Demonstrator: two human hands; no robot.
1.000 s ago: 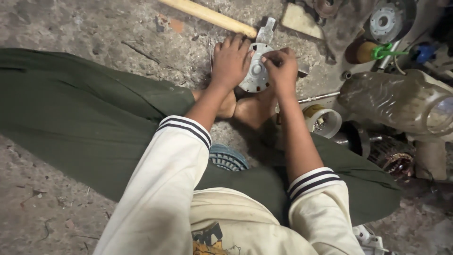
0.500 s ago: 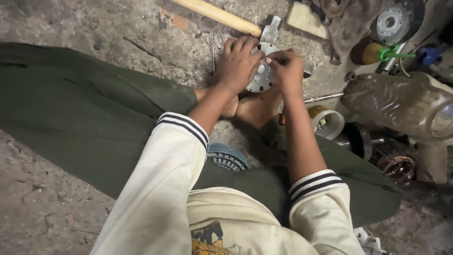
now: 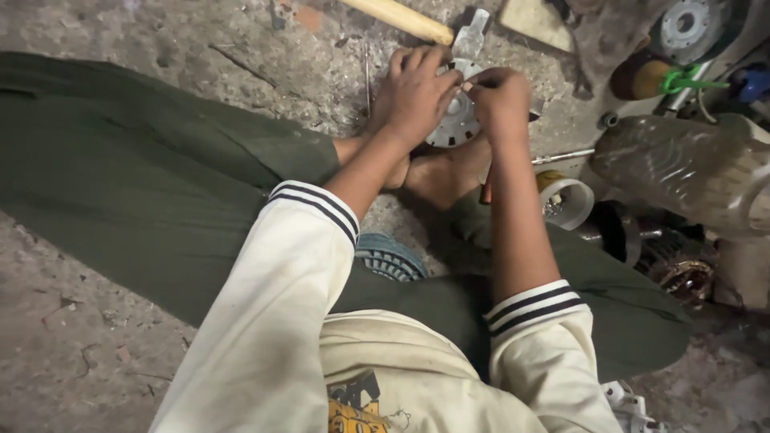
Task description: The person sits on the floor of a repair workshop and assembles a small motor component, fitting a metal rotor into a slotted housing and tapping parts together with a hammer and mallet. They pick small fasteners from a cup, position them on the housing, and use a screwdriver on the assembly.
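A round grey metal part (image 3: 457, 120) with ribs lies on the concrete floor in front of my bare feet. My left hand (image 3: 417, 92) rests over its left side and presses it down. My right hand (image 3: 499, 100) is curled at its upper right edge, fingertips pinched together on something too small to make out. Both hands nearly touch above the part. My sleeves are cream with dark striped cuffs, and my legs are in dark green trousers.
A hammer with a wooden handle (image 3: 401, 18) lies just beyond the hands. To the right sit a dusty clear plastic bottle (image 3: 682, 168), a white roll of tape (image 3: 568, 200), a metal rod (image 3: 565, 156), a round metal disc (image 3: 686, 24) and a copper-wound motor piece (image 3: 682, 277).
Both hands have stayed on the round metal part. The right hand's fingers have closed tighter at its upper edge; the view has shifted slightly.
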